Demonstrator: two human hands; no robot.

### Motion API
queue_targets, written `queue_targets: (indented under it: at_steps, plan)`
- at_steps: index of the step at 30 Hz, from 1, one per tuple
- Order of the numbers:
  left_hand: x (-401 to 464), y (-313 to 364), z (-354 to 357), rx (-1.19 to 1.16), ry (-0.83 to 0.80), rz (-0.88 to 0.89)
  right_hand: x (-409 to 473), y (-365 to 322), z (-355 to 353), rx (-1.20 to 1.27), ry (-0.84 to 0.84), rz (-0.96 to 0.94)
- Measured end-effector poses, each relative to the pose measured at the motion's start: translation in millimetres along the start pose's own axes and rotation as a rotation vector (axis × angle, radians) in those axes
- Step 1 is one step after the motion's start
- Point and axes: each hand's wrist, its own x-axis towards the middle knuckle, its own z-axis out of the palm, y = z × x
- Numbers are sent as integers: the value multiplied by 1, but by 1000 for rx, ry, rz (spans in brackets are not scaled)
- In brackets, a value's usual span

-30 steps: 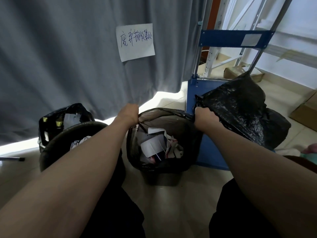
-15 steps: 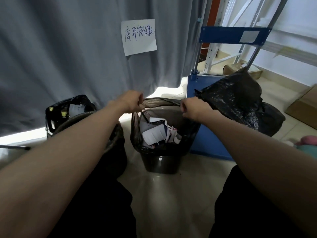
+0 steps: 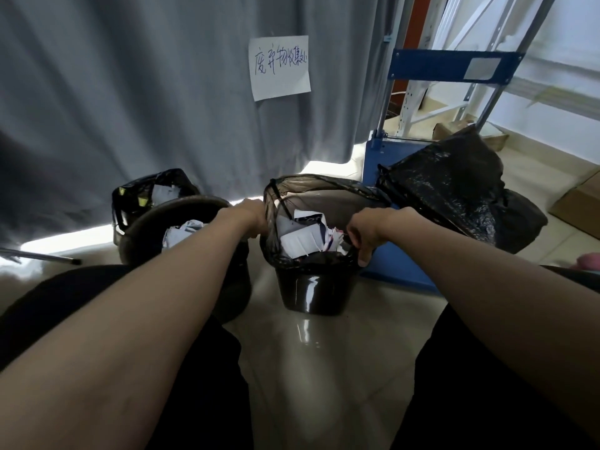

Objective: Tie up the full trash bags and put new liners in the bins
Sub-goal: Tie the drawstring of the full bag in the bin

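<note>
In the head view, a small black bin (image 3: 313, 292) stands on the tiled floor (image 3: 341, 368) between the person's knees, its dark liner bag (image 3: 324, 186) pulled up above the rim with its mouth gaping over crumpled paper waste (image 3: 303, 235). The left hand (image 3: 251, 216) holds the bag's left edge, its fingers hidden behind the plastic, so the grasp is judged from how taut the film stands there. The right hand (image 3: 365, 230) has its fingers curled down over the near right edge, clenched on the plastic. A second bin (image 3: 181, 222), also full of paper, sits just left, with another lined bin (image 3: 152, 193) behind it by the grey curtain (image 3: 146, 92); a filled black bag (image 3: 454, 190) rests on a blue cart (image 3: 399, 271) to the right. The step in hand looks like gathering this bag's mouth for tying. Next, both edges need drawing together over the waste and knotting.
</note>
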Motion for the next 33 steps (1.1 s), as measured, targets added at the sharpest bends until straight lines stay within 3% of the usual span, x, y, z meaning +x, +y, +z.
queue_targets:
  at_steps: [4,7,15,19,22,26,33]
  plan:
    - [1,9,10,-13,-53,-42,-1,0,8,-139,45,39]
    - [5,10,17,-50,-78,-57,-3,3,4,-106,139,69]
    - [11,4,-7,-82,85,-93,-4,9,-10,-6,418,243]
    - [7,12,-11,-156,229,50,-4,9,-10,31,467,286]
    - [-7,33,-11,-246,152,309,-2,9,-13,94,484,298]
    - [-23,60,-3,59,165,459,0,9,-16,121,547,289]
    - [-20,75,14,483,295,472,-4,16,-16,140,554,312]
